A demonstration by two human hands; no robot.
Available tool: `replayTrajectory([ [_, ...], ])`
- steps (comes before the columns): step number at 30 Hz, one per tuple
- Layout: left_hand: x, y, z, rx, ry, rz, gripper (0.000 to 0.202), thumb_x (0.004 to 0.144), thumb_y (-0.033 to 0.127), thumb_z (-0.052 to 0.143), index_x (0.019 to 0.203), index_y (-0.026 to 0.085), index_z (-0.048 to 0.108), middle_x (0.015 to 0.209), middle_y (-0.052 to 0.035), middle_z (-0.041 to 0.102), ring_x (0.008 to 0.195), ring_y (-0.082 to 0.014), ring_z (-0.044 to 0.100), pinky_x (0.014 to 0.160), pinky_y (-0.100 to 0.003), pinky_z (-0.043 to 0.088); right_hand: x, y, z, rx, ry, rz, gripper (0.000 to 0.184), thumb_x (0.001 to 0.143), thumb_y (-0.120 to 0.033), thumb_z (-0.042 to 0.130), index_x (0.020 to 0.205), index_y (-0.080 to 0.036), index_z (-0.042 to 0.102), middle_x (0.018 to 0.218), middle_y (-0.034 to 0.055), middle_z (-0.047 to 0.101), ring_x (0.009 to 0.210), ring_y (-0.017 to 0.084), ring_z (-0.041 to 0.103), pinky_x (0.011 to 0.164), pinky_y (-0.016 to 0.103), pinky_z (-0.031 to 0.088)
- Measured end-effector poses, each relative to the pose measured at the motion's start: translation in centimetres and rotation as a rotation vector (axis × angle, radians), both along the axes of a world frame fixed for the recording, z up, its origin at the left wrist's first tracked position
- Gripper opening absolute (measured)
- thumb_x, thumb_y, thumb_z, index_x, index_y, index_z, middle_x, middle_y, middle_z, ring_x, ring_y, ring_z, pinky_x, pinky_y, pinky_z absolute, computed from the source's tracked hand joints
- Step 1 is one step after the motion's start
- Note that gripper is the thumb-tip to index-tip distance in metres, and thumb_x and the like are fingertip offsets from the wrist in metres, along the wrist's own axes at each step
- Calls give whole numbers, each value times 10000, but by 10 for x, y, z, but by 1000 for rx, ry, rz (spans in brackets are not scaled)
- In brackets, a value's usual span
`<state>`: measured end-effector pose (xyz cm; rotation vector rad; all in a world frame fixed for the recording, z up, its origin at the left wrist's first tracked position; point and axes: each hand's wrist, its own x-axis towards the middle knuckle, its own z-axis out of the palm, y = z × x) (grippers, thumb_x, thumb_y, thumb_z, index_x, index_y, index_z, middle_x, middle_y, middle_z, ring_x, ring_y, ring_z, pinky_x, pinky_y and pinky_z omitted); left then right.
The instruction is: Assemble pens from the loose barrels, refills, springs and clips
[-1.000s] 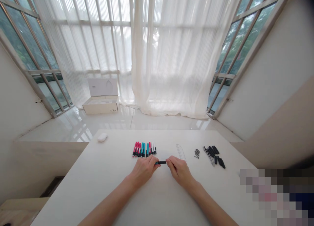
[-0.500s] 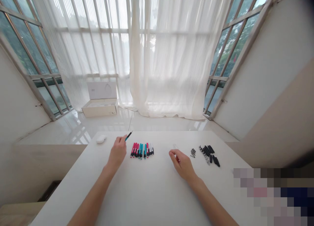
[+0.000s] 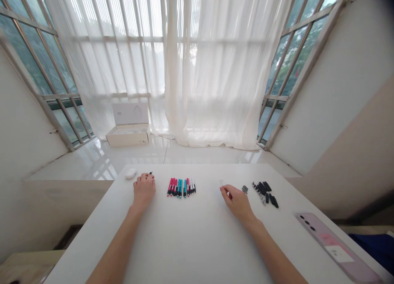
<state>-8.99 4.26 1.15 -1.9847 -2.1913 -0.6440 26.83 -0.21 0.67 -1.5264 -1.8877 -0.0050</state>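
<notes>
The left hand (image 3: 144, 189) curls low over a pen (image 3: 150, 173) near the white case (image 3: 131, 174), mostly hiding it; I can't tell whether it grips. Right of the pen row (image 3: 181, 188), the right hand (image 3: 236, 200) has fingertips bunched at thin rods (image 3: 222, 182), hold unclear.

This looks like a room in a home (it could be a small office, I can't tell for sure). Thin white curtains (image 3: 212, 79) let the daylight in, and side windows (image 3: 27, 46) with metal bars show green trees (image 3: 304, 54). Near a shiny tiled ledge (image 3: 200, 156) holding an open white box (image 3: 129, 139) is a plain white table (image 3: 178, 239).
</notes>
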Motion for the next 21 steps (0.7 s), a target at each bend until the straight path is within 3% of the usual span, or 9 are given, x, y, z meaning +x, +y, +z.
replayTrajectory([
  [4, 28, -6, -1, 43, -82, -407, 206, 908, 191, 425, 978, 188, 619, 1035, -80, 607, 950, -207, 574, 850, -338, 445, 18, 4, 6, -8, 37, -158, 414, 916, -471, 350, 781, -202, 635, 652, 28, 648, 524, 145, 525, 542, 254, 351],
  [6, 39, -10, -5, 10, -69, -460, 181, 906, 192, 446, 985, 194, 608, 1024, -75, 608, 913, -202, 584, 806, -327, 453, 29, 7, 7, -3, 69, -240, 417, 903, -480, 360, 793, -197, 645, 669, 40, 662, 523, 150, 529, 544, 260, 353],
  [13, 40, -13, -5, -47, 31, -413, 180, 929, 186, 405, 921, 177, 585, 987, -87, 605, 867, -207, 590, 786, -333, 437, 48, 12, 6, -31, 85, -368, 381, 881, -454, 389, 815, -197, 662, 713, 51, 686, 574, 166, 563, 566, 266, 363],
  [21, 27, -12, -1, -141, 112, -240, 137, 940, 219, 415, 905, 169, 538, 927, -84, 604, 834, -215, 607, 670, -287, 439, 35, 9, -2, -250, -92, -166, 228, 847, -309, 465, 837, -244, 683, 817, 20, 700, 716, 175, 603, 583, 252, 365],
])
